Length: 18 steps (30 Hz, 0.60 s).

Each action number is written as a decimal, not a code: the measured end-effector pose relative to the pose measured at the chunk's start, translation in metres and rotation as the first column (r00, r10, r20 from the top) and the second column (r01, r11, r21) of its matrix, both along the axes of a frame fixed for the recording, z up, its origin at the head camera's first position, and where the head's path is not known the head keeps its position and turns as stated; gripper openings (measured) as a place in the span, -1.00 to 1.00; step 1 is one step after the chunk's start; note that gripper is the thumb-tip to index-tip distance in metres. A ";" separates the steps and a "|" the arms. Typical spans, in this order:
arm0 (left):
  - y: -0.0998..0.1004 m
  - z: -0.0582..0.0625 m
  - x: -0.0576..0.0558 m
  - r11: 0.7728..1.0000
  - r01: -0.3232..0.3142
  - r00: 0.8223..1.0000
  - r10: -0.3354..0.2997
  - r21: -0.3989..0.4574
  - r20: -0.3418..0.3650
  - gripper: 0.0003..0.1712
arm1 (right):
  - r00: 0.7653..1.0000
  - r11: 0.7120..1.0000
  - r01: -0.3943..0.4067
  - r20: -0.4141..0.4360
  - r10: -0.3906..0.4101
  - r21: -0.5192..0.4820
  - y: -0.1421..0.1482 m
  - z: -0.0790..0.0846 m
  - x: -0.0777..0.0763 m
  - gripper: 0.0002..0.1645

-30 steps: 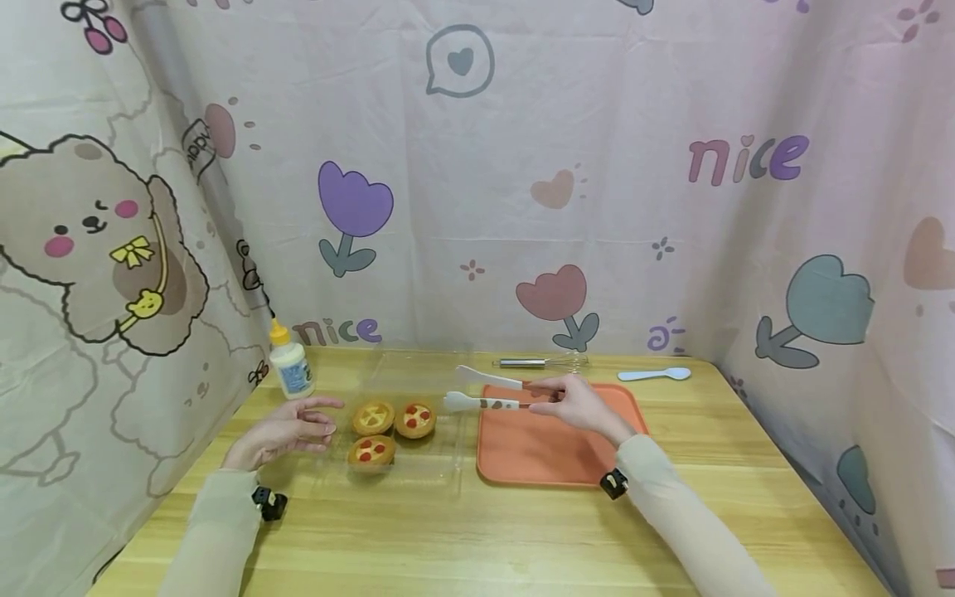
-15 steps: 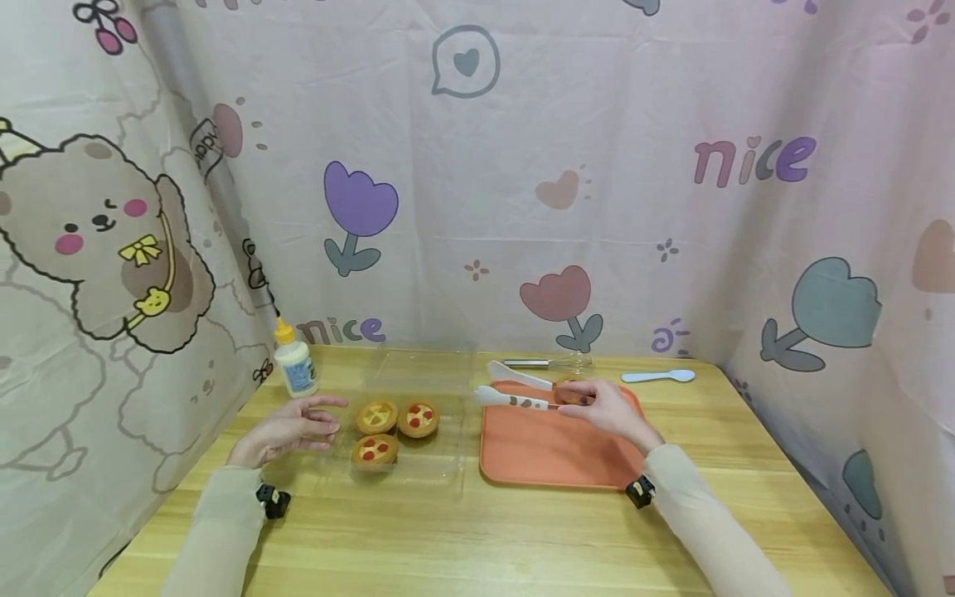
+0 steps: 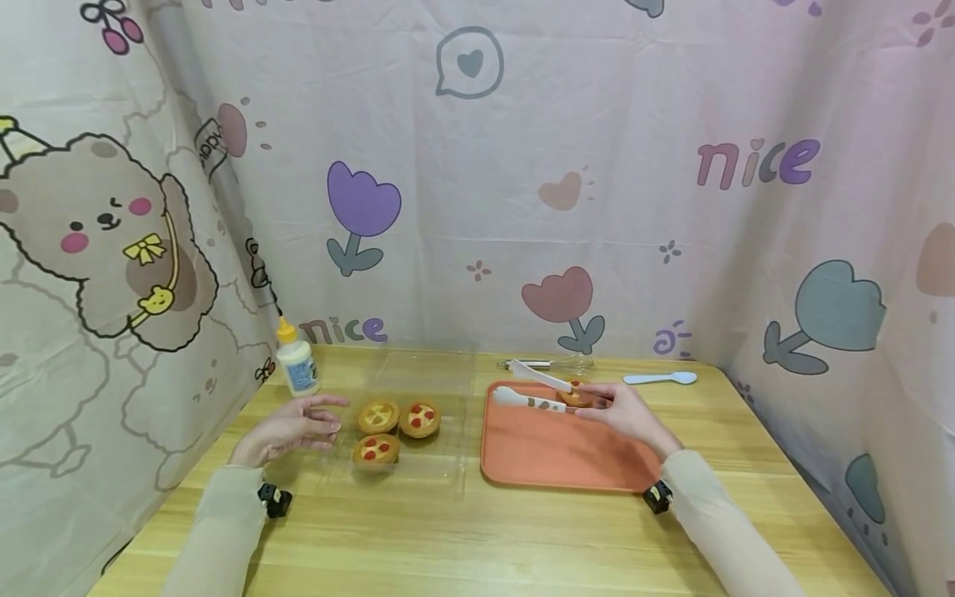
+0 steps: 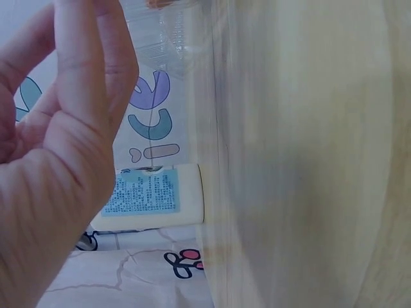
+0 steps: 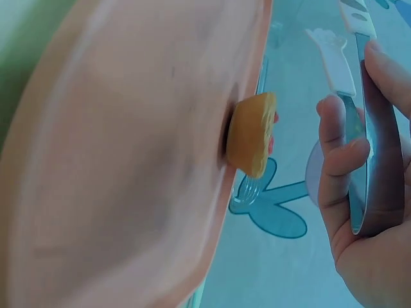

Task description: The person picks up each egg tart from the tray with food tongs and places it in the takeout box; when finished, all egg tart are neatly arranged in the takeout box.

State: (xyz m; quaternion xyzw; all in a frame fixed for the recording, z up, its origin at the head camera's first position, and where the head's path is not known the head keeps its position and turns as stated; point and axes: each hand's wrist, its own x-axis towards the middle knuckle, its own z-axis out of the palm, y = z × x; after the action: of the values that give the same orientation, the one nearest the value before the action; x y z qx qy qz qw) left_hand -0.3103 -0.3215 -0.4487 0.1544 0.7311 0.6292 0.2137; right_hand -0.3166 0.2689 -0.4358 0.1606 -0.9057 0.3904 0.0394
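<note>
My right hand (image 3: pixel 625 414) holds a pair of tongs (image 3: pixel 550 405) with white, patterned tips, above the orange tray (image 3: pixel 552 456). The tips point left and stand apart with nothing between them. In the right wrist view, the metal bend of the tongs (image 5: pixel 379 173) lies between my thumb and fingers. A small tart (image 5: pixel 249 135) with red pieces on top sits on the tray, partly hidden by the hand in the head view. My left hand (image 3: pixel 291 431) hovers at the left side of a clear plastic box (image 3: pixel 440 473), fingers loosely bent. Three tarts (image 3: pixel 378 450) lie in the box.
A white glue bottle (image 3: pixel 300 369) with a yellow cap stands behind the left hand. Beyond the tray lie a whisk (image 3: pixel 533 363) and a pale blue spoon (image 3: pixel 660 378). A patterned curtain (image 3: pixel 462 207) closes off the back and sides of the table.
My right hand has moved right with the tongs, whose tips now reach over the tray. The tart on the tray has come into view behind it. The left hand stays by the box.
</note>
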 end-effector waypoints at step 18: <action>0.001 -0.004 -0.002 1.000 -0.016 1.000 0.016 0.018 0.024 -0.26 | 0.988 0.988 0.153 -0.002 -0.153 -0.005 0.035 -0.004 0.011 -0.34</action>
State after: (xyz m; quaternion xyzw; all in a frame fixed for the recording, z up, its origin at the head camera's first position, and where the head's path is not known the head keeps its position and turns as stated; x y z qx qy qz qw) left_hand -0.3124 -0.3206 -0.4522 0.1430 0.7241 0.6392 0.2158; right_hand -0.3052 0.3041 -0.4395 0.0911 -0.9143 0.3882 0.0708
